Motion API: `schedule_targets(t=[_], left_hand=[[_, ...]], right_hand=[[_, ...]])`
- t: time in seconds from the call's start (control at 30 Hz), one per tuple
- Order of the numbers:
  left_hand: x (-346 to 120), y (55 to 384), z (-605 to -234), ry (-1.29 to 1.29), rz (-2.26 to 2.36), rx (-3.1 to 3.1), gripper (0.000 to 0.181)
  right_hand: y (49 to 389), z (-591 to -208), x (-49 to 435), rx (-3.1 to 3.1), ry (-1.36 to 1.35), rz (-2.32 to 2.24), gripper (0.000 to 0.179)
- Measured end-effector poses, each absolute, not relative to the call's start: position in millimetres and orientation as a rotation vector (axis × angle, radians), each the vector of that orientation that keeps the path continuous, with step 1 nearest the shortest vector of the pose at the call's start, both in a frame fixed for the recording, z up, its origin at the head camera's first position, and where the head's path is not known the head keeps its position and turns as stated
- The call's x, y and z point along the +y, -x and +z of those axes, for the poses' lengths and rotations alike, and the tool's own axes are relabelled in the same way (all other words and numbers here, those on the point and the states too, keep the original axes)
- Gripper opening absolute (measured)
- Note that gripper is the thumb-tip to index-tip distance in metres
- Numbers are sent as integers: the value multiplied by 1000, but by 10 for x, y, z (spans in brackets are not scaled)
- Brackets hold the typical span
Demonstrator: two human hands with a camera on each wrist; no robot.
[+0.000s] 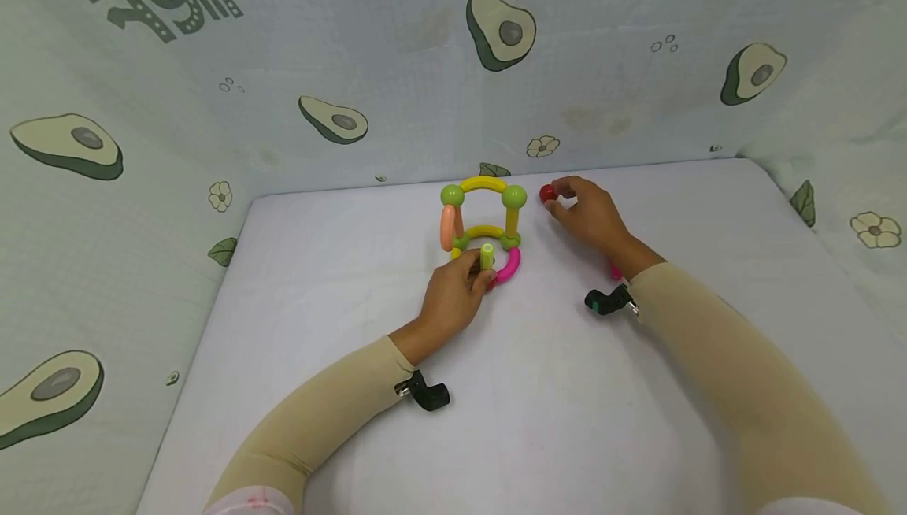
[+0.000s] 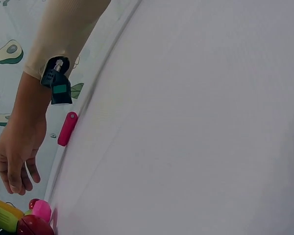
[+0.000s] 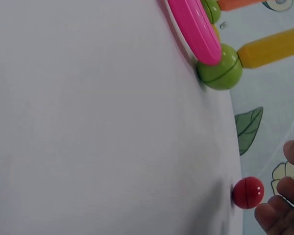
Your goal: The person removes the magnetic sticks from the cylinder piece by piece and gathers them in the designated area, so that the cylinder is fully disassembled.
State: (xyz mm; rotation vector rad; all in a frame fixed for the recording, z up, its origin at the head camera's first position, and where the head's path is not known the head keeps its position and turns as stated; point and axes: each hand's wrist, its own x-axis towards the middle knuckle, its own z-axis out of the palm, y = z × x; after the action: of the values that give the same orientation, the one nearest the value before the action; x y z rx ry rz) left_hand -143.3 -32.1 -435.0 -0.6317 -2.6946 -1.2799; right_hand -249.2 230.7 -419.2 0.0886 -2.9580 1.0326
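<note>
My left hand (image 1: 451,292) pinches a short light-green rod (image 1: 486,256) that stands upright over a red ball (image 2: 33,225) at the near side of a toy frame. This frame joins green balls (image 1: 513,197), yellow rods (image 1: 512,222), a curved pink rod (image 1: 509,264) and a curved peach rod (image 1: 447,227). Farther right, my right hand (image 1: 590,213) reaches over the table with fingers spread loosely. Its fingertips (image 3: 266,214) are right beside a loose red ball (image 3: 248,193) and are not curled round it.
A pink rod (image 2: 67,129) lies on the white table (image 1: 340,279), partly hidden under my right wrist in the head view. Small black wrist cameras (image 1: 429,391) hang from both sleeves. Behind the table's far edge rises an avocado-print cloth (image 1: 418,66).
</note>
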Motion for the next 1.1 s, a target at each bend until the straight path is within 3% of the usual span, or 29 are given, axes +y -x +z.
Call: schedule_targets(t=[0.53, 1.1], left_hand=[[-323, 1408, -4348, 631, -1392, -2658, 32], [-380, 1348, -4352, 608, -1155, -2688, 49]], right_hand=[[1896, -4229, 2133, -2776, -416, 1091, 31], [1630, -4225, 1870, -2900, -600, 1127, 35]])
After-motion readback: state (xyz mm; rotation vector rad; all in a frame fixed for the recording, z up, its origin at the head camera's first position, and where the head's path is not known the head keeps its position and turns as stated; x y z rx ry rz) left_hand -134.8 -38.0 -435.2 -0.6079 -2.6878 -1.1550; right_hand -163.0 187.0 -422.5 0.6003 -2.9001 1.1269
